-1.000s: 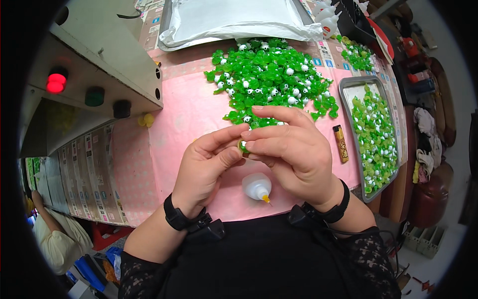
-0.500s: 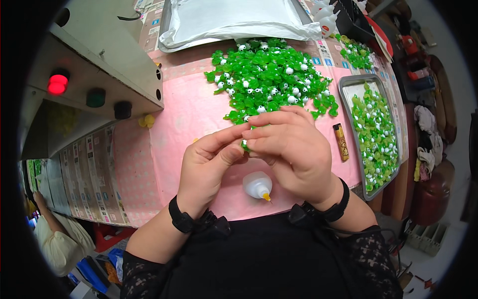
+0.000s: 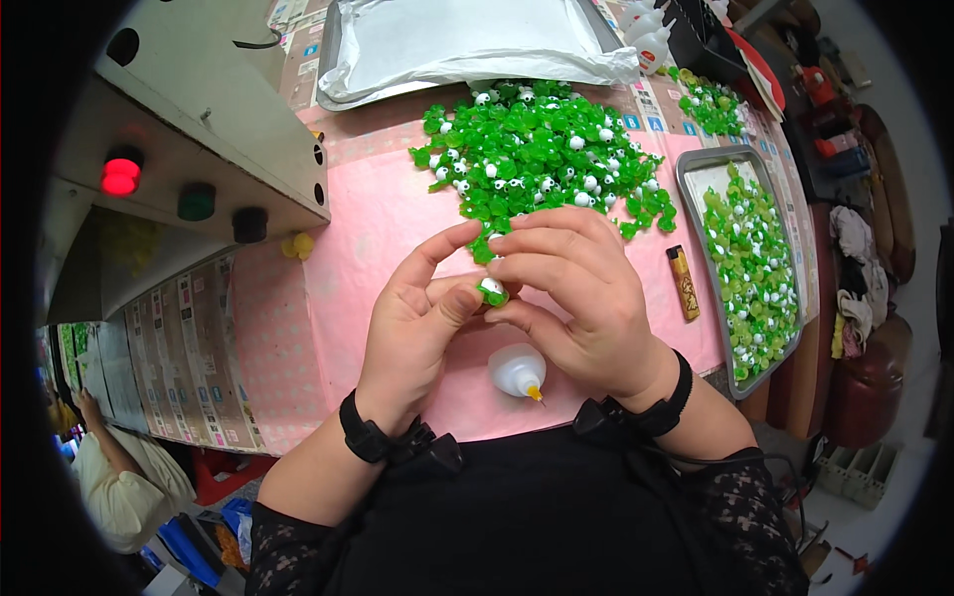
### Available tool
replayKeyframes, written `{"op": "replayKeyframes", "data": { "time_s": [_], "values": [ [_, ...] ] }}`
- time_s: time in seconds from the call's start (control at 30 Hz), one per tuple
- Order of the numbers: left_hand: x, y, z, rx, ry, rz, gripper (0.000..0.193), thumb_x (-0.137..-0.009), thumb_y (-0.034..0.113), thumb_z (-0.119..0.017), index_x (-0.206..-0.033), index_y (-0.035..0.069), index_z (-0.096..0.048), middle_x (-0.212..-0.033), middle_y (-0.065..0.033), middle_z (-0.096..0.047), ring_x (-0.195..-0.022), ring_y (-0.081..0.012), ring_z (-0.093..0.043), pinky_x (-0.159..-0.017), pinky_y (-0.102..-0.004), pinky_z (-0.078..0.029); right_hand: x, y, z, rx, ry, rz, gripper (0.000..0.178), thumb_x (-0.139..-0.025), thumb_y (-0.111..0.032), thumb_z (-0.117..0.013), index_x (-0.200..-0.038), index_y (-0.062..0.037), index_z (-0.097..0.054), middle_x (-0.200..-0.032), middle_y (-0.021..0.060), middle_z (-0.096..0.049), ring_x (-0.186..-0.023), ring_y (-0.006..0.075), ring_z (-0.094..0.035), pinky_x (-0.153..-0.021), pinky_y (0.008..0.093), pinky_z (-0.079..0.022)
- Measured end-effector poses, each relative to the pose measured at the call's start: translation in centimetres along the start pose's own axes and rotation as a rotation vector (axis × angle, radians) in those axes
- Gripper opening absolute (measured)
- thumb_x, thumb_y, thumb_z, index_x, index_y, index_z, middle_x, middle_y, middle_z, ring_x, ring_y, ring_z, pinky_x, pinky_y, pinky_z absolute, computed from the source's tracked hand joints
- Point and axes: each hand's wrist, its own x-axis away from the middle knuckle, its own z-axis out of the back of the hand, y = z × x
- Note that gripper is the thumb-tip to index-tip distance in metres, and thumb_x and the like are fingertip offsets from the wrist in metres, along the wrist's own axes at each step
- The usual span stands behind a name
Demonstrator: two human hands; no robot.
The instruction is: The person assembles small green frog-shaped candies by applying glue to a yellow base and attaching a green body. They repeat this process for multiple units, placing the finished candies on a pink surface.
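A small green translucent piece with a white ball on it (image 3: pixel 492 291) is pinched between the thumb and fingers of my left hand (image 3: pixel 412 323); the index finger of that hand is raised. Close on its right is my right hand (image 3: pixel 586 288), its fingers bent and parted from the thumb around the piece. The right thumb tip lies right beside the piece; whether it touches is unclear. Below my hands, a white squeeze bottle (image 3: pixel 515 370) lies with its yellow nozzle toward me. Beyond my fingers spreads a large heap of green and white pieces (image 3: pixel 542 149).
A metal tray (image 3: pixel 686 189) of similar pieces stands at the right, beside a lighter (image 3: pixel 683 283). A paper-lined tray (image 3: pixel 477 45) lies at the back. On the left stands a machine housing (image 3: pixel 229 129) with a lit red lamp (image 3: pixel 121 174). A person (image 3: pixel 124 477) is at far left.
My right fingers have loosened and parted from the small piece, and my left index finger has lifted. More of the piece's white ball now shows in my left hand's pinch.
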Motion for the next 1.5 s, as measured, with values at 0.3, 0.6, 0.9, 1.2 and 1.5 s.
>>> {"op": "replayKeyframes", "data": {
  "time_s": [0.3, 0.6, 0.9, 1.2, 1.5],
  "values": [
    [0.1, 0.2, 0.9, -0.265, -0.05, -0.338, 0.019, -0.084, -0.003, -0.069, -0.101, 0.001, -0.061, -0.101, -0.0074, -0.062, -0.093, -0.0124, -0.06, -0.082, -0.0257, -0.052, 0.4, 0.0, 0.7, -0.125, -0.108, -0.091, 0.021, -0.073, -0.014, -0.074, -0.091, -0.0074, -0.066, -0.088, 0.0056, -0.062, -0.085, 0.025, -0.058, -0.077, 0.0371, -0.04],
    [-0.1, 0.5, 1.6, -0.294, -0.205, -0.224, 0.012, -0.079, -0.006, -0.072, -0.087, 0.0, -0.065, -0.091, -0.0076, -0.062, -0.084, -0.0138, -0.059, -0.074, -0.0252, -0.05, 0.4, -0.1, 1.8, -0.185, -0.274, -0.087, 0.017, -0.072, -0.019, -0.076, -0.079, -0.0091, -0.063, -0.073, 0.0049, -0.057, -0.071, 0.0243, -0.056, -0.068, 0.0363, -0.038],
    [0.2, 1.1, 1.3, -0.379, -0.224, -0.209, 0.013, -0.075, -0.006, -0.074, -0.082, 0.002, -0.067, -0.088, -0.0063, -0.063, -0.08, -0.0129, -0.06, -0.071, -0.0256, -0.048, 0.9, 0.1, 2.0, -0.208, -0.278, -0.069, 0.015, -0.073, -0.021, -0.076, -0.08, -0.0097, -0.068, -0.069, 0.0026, -0.061, -0.065, 0.0215, -0.057, -0.068, 0.0347, -0.04],
    [0.2, 1.2, 1.2, -0.397, -0.218, -0.237, 0.013, -0.074, -0.006, -0.074, -0.08, 0.002, -0.067, -0.087, -0.0061, -0.063, -0.079, -0.0134, -0.061, -0.07, -0.0264, -0.049, 0.8, 0.0, 2.2, -0.199, -0.288, -0.043, 0.013, -0.074, -0.016, -0.073, -0.085, -0.0089, -0.069, -0.072, 0.0031, -0.061, -0.067, 0.0226, -0.058, -0.068, 0.0348, -0.041],
    [0.4, 1.0, 1.1, -0.43, -0.192, -0.238, 0.013, -0.074, -0.007, -0.074, -0.079, 0.003, -0.068, -0.086, -0.0062, -0.063, -0.078, -0.0135, -0.061, -0.07, -0.0264, -0.049, 1.0, 0.0, 2.0, -0.185, -0.227, 0.002, 0.015, -0.07, -0.01, -0.075, -0.084, -0.0078, -0.069, -0.073, 0.0043, -0.061, -0.067, 0.0227, -0.058, -0.066, 0.0346, -0.042]
  ]
}}
